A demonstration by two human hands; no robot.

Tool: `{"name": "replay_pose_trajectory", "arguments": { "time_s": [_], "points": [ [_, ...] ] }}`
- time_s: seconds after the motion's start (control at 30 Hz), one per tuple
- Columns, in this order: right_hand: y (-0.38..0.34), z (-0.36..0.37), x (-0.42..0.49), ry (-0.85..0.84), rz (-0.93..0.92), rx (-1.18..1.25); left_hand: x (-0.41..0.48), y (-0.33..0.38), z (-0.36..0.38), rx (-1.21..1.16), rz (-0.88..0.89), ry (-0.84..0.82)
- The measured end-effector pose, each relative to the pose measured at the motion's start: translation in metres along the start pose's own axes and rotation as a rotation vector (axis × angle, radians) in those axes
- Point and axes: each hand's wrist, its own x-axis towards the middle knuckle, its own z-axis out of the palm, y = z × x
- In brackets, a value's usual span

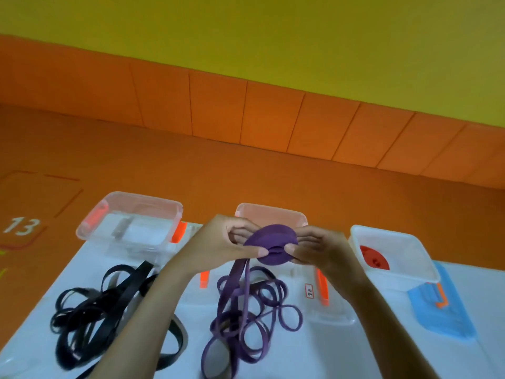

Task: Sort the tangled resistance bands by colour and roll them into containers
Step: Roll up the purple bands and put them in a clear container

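I hold a flat purple roll of band in front of the middle clear container. My left hand pinches its left side with thumb and curled fingers. My right hand grips its right side. A loose tail drops from the roll into a pile of purple bands on the white table. A tangle of black bands lies at the left, partly behind my left forearm. The right container holds a red roll. The left container looks bare inside.
Orange clip handles stick out from the containers. A blue lid with an orange clip lies at the table's right. Beyond the table are orange floor mats, one marked 13, and a yellow wall.
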Motion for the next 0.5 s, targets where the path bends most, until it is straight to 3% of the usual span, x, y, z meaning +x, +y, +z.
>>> {"name": "replay_pose_trajectory", "arguments": {
  "time_s": [0.1, 0.23, 0.33, 0.5],
  "points": [
    [0.004, 0.005, 0.008, -0.076, -0.050, -0.295, 0.003, -0.009, -0.010, 0.169, 0.005, -0.030],
    [0.000, 0.005, 0.023, -0.125, -0.089, -0.427, 0.007, -0.012, -0.007, 0.167, -0.005, -0.016],
    [-0.002, -0.001, 0.029, -0.104, -0.144, -0.348, 0.012, -0.011, -0.011, 0.108, -0.036, -0.048],
    [0.012, -0.010, 0.024, -0.006, -0.066, 0.078, 0.020, -0.009, -0.010, 0.142, 0.002, -0.037]
  ]
}}
